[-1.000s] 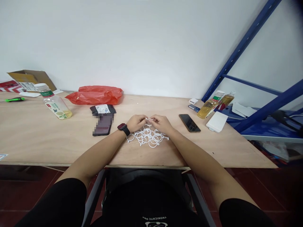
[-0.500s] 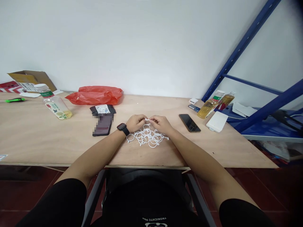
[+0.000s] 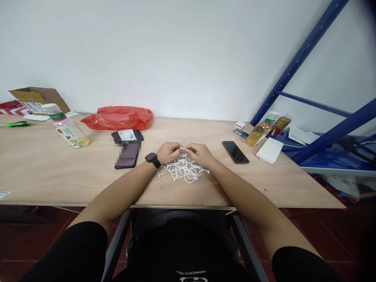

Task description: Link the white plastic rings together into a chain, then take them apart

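A heap of several white plastic rings lies on the wooden table in front of me. Just above the heap, my left hand and my right hand meet, fingers pinched together on one small white ring between them. A black smartwatch sits on my left wrist. How the ring is held inside the fingers is hidden.
A dark phone and a white power bank lie right of my hands, with two bottles of yellow drink behind. Left are a dark wallet-like item, a red plastic bag, a bottle, a cardboard box. Blue shelving stands right.
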### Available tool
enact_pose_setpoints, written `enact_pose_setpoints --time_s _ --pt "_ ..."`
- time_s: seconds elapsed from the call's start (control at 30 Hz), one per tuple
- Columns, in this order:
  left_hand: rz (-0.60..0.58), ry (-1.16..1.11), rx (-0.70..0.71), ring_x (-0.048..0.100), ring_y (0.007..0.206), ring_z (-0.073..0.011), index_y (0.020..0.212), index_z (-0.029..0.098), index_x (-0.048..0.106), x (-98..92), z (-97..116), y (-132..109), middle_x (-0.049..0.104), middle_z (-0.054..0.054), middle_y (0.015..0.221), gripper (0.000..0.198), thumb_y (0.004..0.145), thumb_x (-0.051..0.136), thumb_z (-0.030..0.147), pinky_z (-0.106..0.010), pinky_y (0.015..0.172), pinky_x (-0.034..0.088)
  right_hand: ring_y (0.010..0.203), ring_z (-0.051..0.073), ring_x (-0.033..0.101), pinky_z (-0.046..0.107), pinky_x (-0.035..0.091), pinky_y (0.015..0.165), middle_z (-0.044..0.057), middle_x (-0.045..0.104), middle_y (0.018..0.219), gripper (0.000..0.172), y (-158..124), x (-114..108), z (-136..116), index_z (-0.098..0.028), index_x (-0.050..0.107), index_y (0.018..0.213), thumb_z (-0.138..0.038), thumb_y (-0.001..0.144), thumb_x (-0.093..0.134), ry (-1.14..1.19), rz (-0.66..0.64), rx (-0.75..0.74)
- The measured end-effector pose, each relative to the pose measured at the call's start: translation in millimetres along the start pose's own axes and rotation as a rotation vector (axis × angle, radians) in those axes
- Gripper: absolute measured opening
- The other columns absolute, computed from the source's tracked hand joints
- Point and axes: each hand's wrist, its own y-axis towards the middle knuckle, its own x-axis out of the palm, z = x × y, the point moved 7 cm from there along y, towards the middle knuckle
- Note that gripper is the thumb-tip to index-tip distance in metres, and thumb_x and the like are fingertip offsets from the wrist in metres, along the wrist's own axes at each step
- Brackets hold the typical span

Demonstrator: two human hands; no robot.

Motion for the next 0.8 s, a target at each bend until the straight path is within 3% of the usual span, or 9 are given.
enact_pose_setpoints --time_s 0.8 --pt "0.015 0.057 0.021 0.054 0.057 -0.0119 0.076 0.014 0.072 -2.6 8.8 1.6 0.065 -0.002 0.063 0.026 0.078 0.046 0.020 -0.024 0.058 0.039 0.070 0.013 0.062 0.023 0.041 0.066 0.003 0.074 0.081 0.024 -1.2 4.6 -6.8 -0.022 0.074 0.089 -0.037 0.093 0.056 -0.052 -0.038 -0.040"
